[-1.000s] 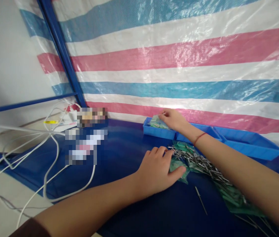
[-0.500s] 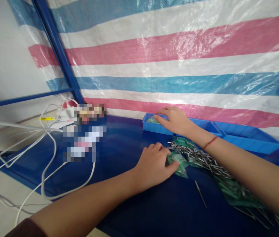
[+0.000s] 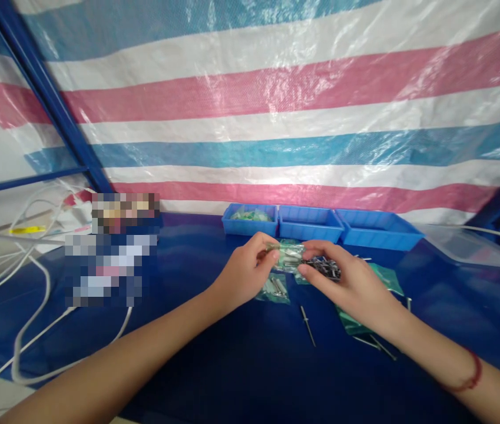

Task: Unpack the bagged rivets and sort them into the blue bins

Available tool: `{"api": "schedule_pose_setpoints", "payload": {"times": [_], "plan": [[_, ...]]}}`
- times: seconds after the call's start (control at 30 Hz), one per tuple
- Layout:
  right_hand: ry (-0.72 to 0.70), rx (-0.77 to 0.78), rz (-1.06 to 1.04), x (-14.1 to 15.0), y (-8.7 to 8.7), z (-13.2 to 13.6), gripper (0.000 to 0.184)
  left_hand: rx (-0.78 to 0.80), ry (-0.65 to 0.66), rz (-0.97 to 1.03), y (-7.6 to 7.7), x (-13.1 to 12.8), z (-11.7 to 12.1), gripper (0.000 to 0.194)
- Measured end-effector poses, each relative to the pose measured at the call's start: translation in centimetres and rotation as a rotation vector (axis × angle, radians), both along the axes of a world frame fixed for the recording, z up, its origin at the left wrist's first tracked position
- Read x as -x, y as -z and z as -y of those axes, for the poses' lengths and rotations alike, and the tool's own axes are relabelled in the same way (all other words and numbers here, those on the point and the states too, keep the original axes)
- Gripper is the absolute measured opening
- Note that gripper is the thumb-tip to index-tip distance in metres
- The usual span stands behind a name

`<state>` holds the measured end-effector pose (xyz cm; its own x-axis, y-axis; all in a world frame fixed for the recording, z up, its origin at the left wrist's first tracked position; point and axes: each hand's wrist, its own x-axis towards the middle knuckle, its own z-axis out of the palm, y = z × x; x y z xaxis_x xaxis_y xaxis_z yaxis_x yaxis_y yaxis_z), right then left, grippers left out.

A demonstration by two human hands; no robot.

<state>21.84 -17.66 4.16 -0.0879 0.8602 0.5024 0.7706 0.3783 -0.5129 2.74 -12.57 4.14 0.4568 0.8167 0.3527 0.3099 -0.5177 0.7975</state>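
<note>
Left hand (image 3: 247, 262): your grip is pinched, thumb against curled fingers, on the left end of a clear packet (image 3: 290, 253).
Right hand (image 3: 353, 280): your thumb and fingertips are drawn together at the packet's right end — how firmly, you cannot tell.
Clear packet: it spans the gap between your hands, seemingly raised off the tabletop (image 3: 241, 365), with silvery pieces showing inside.
Feel: you can expect it to be light, limp and rather slippery; the film probably creases and tears more readily than the metal bends.
Where to hold: the two end edges serve best (a pinch in the middle would likely let the contents slump to both sides).
Second packet (image 3: 278, 288): it lies just below your left hand, metal pieces visible through its film.
Metal pins (image 3: 325, 268): they are heaped beside your right fingers, partly hidden — thin, hard, and likely to roll.
Loose pin (image 3: 308, 325): it lies alone on the tabletop, nearer you.
Green bag (image 3: 386, 278): it sits beyond your right hand.
Left bin (image 3: 250, 228): it holds greenish packets (image 3: 250, 215).
</note>
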Motion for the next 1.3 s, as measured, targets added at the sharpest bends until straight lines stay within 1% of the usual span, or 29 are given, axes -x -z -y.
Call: {"api": "schedule_pose_setpoints", "payload": {"times": [0.1, 0.17, 0.23, 0.3, 0.33, 0.37, 0.43, 0.5, 0.53, 0.6, 0.7, 0.77, 0.8, 0.83, 0.9, 0.97, 1.0, 1.07, 1.13, 1.2, 1.3], "plan": [[-0.046, 0.05, -0.046, -0.1, -0.3, -0.1, 0.019, 0.032, 0.109, 0.052, -0.1, -1.5, 0.0, 0.012], [-0.044, 0.041, -0.065, -0.5, -0.4, -0.1, 0.022, 0.062, 0.13, 0.087, -0.1, -2.4, 0.1, 0.02], [-0.03, -0.083, -0.018, -1.2, -0.5, 0.2, 0.02, 0.107, 0.088, 0.126, 0.0, -3.0, 0.2, 0.032], [-0.05, -0.279, 0.106, -1.9, -0.7, 0.5, 0.011, 0.173, 0.048, 0.162, -0.1, -3.2, 0.3, 0.041], [-0.072, -0.375, 0.175, -2.1, -0.9, 0.7, 0.008, 0.22, 0.06, 0.18, -0.1, -3.2, 0.4, 0.045], [-0.097, -0.457, 0.24, -2.2, -1.1, 1.0, 0.009, 0.284, 0.098, 0.195, -0.2, -3.0, 0.6, 0.05], [-0.144, -0.565, 0.346, -2.3, -1.5, 1.4, 0.017, 0.438, 0.195, 0.239, -0.4, -2.6, 1.0, 0.058], [-0.171, -0.631, 0.407, -2.1, -1.7, 1.7, 0.023, 0.565, 0.266, 0.293, -0.7, -2.3, 1.5, 0.054], [-0.177, -0.65, 0.423, -1.9, -1.7, 1.8, 0.025, 0.596, 0.283, 0.317, -0.8, -2.2, 1.7, 0.049], [-0.167, -0.645, 0.419, -1.6, -1.6, 2.0, 0.028, 0.589, 0.287, 0.343, -0.9, -2.0, 1.8, 0.037], [-0.117, -0.533, 0.285, -1.2, -1.4, 2.1, 0.027, 0.499, 0.216, 0.344, -0.7, -1.9, 1.5, 0.024], [-0.044, -0.369, 0.088, -1.0, -1.3, 2.1, 0.02, 0.387, 0.134, 0.322, -0.5, -1.8, 1.2, 0.018], [-0.018, -0.251, -0.035, -0.8, -1.2, 2.1, 0.017, 0.301, 0.083, 0.293, -0.5, -1.7, 1.0, 0.016], [-0.011, -0.111, -0.165, -0.6, -1.1, 2.1, 0.018, 0.191, 0.035, 0.248, -0.5, -1.5, 1.0, 0.014], [-0.078, 0.19, -0.437, -0.2, -1.0, 2.0, 0.027, -0.084, -0.015, 0.132, -0.5, -1.3, 1.1, 0.011], [-0.19, 0.427, -0.692, 0.2, -0.8, 1.9, 0.037, -0.369, 0.042, 0.025, -0.6, -1.0, 1.3, 0.01], [-0.221, 0.498, -0.791, 0.3, -0.8, 1.9, 0.038, -0.481, 0.093, -0.013, -0.6, -1.0, 1.5, 0.012], [-0.218, 0.537, -0.896, 0.5, -0.8, 1.7, 0.036, -0.616, 0.165, -0.082, -0.5, -1.0, 1.8, 0.017], [-0.172, 0.474, -0.874, 0.4, -0.8, 1.5, 0.033, -0.65, 0.159, -0.153, -0.4, -1.1, 2.0, 0.022], [-0.125, 0.345, -0.77, -0.1, -0.8, 1.1, 0.029, -0.625, 0.11, -0.224, -0.2, -1.2, 2.1, 0.031], [-0.025, 0.108, -0.563, -1.1, -0.9, -0.1, 0.023, -0.538, 0.009, -0.355, 0.3, -1.0, 2.0, 0.045]]}}
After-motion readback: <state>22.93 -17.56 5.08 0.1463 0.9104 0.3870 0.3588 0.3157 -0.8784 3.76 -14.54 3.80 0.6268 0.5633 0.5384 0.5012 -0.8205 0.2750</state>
